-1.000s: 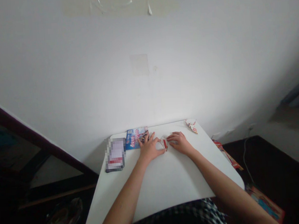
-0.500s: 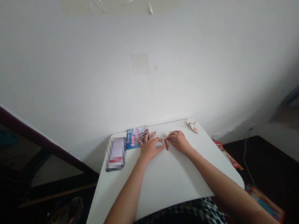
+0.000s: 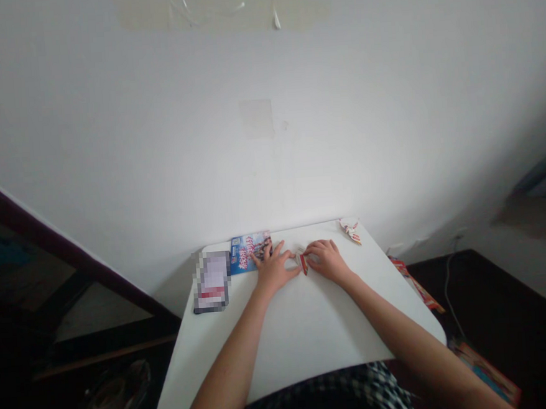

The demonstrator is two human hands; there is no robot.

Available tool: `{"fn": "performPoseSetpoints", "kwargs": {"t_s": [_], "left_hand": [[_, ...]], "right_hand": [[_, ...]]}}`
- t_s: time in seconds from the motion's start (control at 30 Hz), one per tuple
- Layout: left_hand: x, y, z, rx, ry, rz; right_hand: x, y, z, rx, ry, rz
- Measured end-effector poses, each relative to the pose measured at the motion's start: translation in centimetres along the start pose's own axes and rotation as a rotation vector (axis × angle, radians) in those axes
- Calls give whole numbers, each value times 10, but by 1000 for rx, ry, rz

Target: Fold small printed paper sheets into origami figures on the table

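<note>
Checked cloth [image 3: 386, 380] lies well on my side of my fingers, at the white table's [image 3: 310, 333] near edge. My left hand [image 3: 273, 273] spreads its fingers, thumb and forefinger touching the small red-and-white paper [image 3: 304, 263]; I can't tell whether they grip. My right hand's [image 3: 327, 262] bunched fingertips pinch its other side. Left of my left fingers is a blurred-out object [image 3: 212, 282]; just beyond them, a blue leaflet [image 3: 243, 254]. Beyond my right fingers sits a crumpled wrapper [image 3: 350, 229].

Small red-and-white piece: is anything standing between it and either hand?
Nothing visible is. Fingers of the left hand and right hand meet the red-and-white piece from opposite sides. The blue printed sheet lies off to the left, the crumpled wrapper beyond the right hand.
</note>
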State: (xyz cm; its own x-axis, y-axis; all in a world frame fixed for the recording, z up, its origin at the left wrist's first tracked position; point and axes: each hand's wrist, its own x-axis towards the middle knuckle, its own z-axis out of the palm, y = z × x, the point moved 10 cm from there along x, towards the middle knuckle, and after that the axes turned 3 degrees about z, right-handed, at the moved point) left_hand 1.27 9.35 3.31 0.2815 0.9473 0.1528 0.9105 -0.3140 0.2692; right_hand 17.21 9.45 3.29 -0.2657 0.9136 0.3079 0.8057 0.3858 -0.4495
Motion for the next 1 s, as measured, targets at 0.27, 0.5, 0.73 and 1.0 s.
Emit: {"fn": "performPoseSetpoints", "kwargs": {"t_s": [0.27, 0.5, 0.73, 1.0], "left_hand": [[0, -1, 2, -9, -23, -13], [1, -4, 5, -19, -18, -12], [1, -3, 4, -24, -8, -7], [-1, -1, -3, -35, 79, 4]], "right_hand": [[-6, 0, 3, 30, -60, -7], [-8, -1, 3, 41, -66, -40], [-10, -1, 2, 40, -70, -69], [-10, 4, 2, 99, -82, -69]]}}
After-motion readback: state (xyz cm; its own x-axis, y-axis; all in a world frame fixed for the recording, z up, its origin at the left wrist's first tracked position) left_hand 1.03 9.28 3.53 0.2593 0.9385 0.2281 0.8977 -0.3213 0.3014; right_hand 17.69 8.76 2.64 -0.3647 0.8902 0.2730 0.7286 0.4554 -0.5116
